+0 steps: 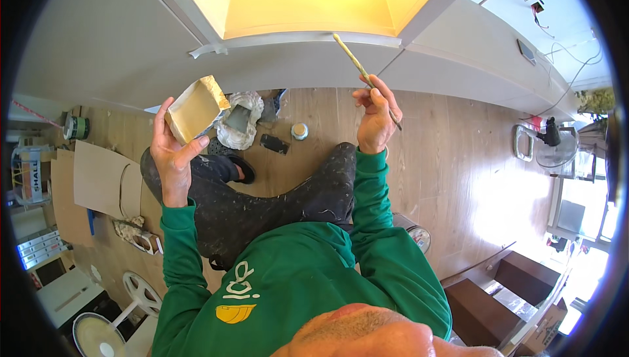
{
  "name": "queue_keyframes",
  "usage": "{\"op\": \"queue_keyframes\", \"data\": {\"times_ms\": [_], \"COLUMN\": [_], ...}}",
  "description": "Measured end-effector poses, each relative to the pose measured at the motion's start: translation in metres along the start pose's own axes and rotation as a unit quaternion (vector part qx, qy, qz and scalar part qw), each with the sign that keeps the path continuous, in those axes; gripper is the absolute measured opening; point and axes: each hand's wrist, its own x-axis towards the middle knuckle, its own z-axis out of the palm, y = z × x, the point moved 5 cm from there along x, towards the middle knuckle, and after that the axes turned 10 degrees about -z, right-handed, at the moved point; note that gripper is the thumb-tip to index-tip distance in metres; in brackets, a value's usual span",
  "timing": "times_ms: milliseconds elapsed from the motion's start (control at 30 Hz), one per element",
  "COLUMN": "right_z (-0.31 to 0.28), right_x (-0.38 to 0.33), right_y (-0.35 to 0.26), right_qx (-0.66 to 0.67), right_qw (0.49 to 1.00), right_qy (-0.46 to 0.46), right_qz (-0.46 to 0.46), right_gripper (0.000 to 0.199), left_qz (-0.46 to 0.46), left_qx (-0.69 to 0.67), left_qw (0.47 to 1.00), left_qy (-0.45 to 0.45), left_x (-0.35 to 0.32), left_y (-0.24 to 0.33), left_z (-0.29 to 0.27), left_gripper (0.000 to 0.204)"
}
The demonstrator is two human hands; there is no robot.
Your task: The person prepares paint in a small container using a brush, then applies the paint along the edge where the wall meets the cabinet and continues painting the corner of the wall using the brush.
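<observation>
My left hand [173, 154] is closed around a small open-topped cardboard box [197, 111], thumb on the near side and fingers along its left wall. Yellowish smears mark the box's upper rim, and its inside looks tan. Between the fingertips of my right hand [376, 118] is a slim paintbrush [354, 60], its handle end pointing down past the palm. The brush tip reaches up to the front edge of a lit, yellow-looking niche [308, 19] in a pale grey panel; whether it touches is unclear.
Below my hands lie a crumpled plastic bag [240, 121], a dark phone-like slab [274, 144] and a small round jar [299, 131] on the wooden floor. Cardboard sheets [108, 180] lie at left. A metal can [415, 232] stands by my right elbow, brown boxes [478, 314] lower right.
</observation>
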Motion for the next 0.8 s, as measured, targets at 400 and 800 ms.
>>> {"op": "queue_keyframes", "data": {"times_ms": [400,800], "right_z": [-0.039,-0.023], "right_x": [0.005,-0.008], "right_y": [-0.023,-0.028], "right_qx": [-0.029,-0.175], "right_qw": [0.992,0.965], "right_qy": [0.100,0.091], "right_qz": [-0.065,-0.174], "right_gripper": [0.033,0.032], "left_qz": [-0.009,0.003], "left_qx": [0.004,0.021], "left_qw": [1.000,0.999], "left_qy": [-0.021,-0.033], "left_x": [0.008,0.011], "left_y": [-0.003,0.000], "left_z": [0.018,0.031], "left_gripper": [0.087,0.087]}}
